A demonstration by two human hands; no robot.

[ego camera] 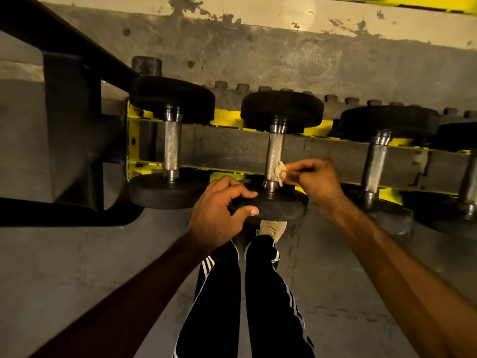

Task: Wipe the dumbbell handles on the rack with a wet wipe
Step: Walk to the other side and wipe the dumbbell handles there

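Dumbbells lie in a row across the yellow rack [227, 118], each spanning its two rails, with the knurled metal grips facing up. The middle dumbbell [281, 109] is the one attended to. The right hand [316, 180] pinches a small, crumpled, pale wet wipe [280, 172] between thumb and fingertips, grip narrow and closed on the wipe. The wipe touches the right side of that dumbbell's handle [275, 151], low down, just above the collar at the near end. The left hand [219, 210] grips the near head [284, 206] of the same dumbbell at its left edge, fingers curled over the top and thumb pressed on the front face. The left dumbbell [172, 148] sits at the end of the rack, beside the black frame [72, 125], and no hand touches it. The right dumbbell [375, 156] lies just beyond the right wrist, also untouched, and a further one [469, 182] is cut off at the picture's edge. Below the arms are legs in black trousers [268, 293] with white side stripes, and one pale shoe [273, 228] stands under the near head. The floor [77, 267] is grey interlocking matting. The wall [284, 60] behind the rack is scuffed, with paint flaking along its upper band.
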